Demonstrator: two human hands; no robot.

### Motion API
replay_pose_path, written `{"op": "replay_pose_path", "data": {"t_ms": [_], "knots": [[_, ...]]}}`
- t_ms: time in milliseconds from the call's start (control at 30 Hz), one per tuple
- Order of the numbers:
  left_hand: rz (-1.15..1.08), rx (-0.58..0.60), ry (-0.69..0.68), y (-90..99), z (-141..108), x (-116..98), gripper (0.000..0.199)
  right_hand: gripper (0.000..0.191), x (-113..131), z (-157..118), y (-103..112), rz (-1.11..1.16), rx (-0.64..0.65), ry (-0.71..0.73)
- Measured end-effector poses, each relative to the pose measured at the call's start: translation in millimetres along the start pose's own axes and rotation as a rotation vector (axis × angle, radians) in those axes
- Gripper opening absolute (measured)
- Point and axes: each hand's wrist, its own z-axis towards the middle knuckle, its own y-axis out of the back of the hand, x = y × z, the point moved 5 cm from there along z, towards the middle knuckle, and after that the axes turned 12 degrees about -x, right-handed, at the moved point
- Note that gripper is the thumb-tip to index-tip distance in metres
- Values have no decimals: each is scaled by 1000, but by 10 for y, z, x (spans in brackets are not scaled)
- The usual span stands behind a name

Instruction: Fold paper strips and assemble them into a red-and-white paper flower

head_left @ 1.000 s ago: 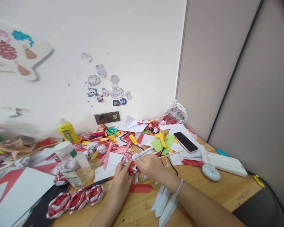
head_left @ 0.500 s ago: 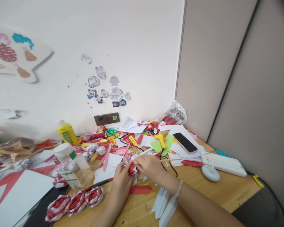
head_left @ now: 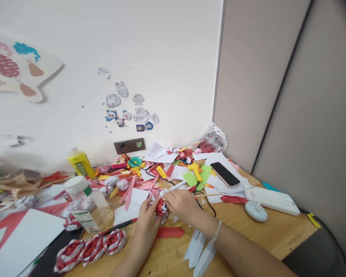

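Note:
My left hand (head_left: 147, 220) is closed around a small red-and-white paper flower (head_left: 161, 207) at the front middle of the table. My right hand (head_left: 180, 204) is closed in a pinch just above the flower's right side. It grips a thin wooden stick (head_left: 204, 195), whose long end sticks out to the right past the wrist. The fingers of both hands hide part of the flower. A red paper strip (head_left: 170, 232) lies right below the hands, and folded white paper strips (head_left: 197, 246) lie under my right forearm.
Left of my hands are striped paper rosettes (head_left: 93, 248) and a clear jar with a white lid (head_left: 88, 207). Behind lie a yellow glue gun (head_left: 196, 172), a phone (head_left: 225, 174) and paper scraps. A yellow bottle (head_left: 81, 163) stands near the wall; a white power strip (head_left: 272, 200) lies right.
The view has shifted very slightly. Both hands stay at the flower, and the flower appears turned a little, with more of its dark-shaded white edge showing.

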Motion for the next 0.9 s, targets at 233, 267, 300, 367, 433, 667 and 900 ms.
{"op": "replay_pose_path", "data": {"t_ms": [233, 267, 300, 367, 433, 667, 900], "knots": [[-12, -31, -3, 16, 2, 2, 37, 9, 8, -30, -79, -17, 30, 22], [-21, -29, 2, 15, 3, 7, 37, 8, 10, -37, -95, -19, 41, 26], [-32, -29, 13, 16, 5, 10, 36, 9, 11, -41, -105, -17, 52, 28], [-65, -24, 50, 20, 14, 11, 36, 11, 6, -32, -89, 21, 64, 11], [-115, -9, 113, 23, 24, 4, 38, 11, -36, -2, -24, 96, 47, -70], [-501, 55, 501, -15, -1, -43, 50, 29, -290, 41, 132, 297, 57, -469], [-807, 167, 662, -45, 52, -149, 42, 19, -339, 17, 49, 482, 62, -574]]}}
